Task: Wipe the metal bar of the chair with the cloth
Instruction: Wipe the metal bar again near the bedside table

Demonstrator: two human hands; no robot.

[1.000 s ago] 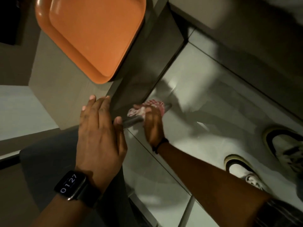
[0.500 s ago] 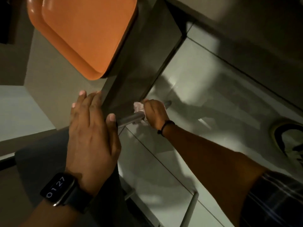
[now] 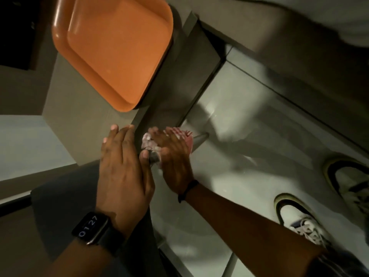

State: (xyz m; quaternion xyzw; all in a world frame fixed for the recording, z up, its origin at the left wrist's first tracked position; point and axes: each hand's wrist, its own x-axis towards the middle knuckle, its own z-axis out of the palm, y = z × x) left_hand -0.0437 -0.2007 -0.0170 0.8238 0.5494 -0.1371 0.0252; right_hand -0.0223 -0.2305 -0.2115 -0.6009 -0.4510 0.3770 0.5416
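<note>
Pale tiled floor (image 3: 249,176) below; orange tray (image 3: 113,50) on the grey table (image 3: 79,108), holding nothing. Left hand (image 3: 123,168) flat and spread on the table edge, gripping nothing. Right hand (image 3: 173,156) closed around the checked cloth (image 3: 185,136), wrapped over the metal bar (image 3: 200,137) just beside the table. Bar probably rigid and slick, cloth soft, best bunched fully round it.

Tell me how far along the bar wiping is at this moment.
Mid-wipe. The right hand presses the red-checked cloth around the metal bar, close beside the left hand, which rests flat on the chair. The bar's far end pokes out past the cloth. How much is already clean or left cannot be judged in this dim light.
</note>
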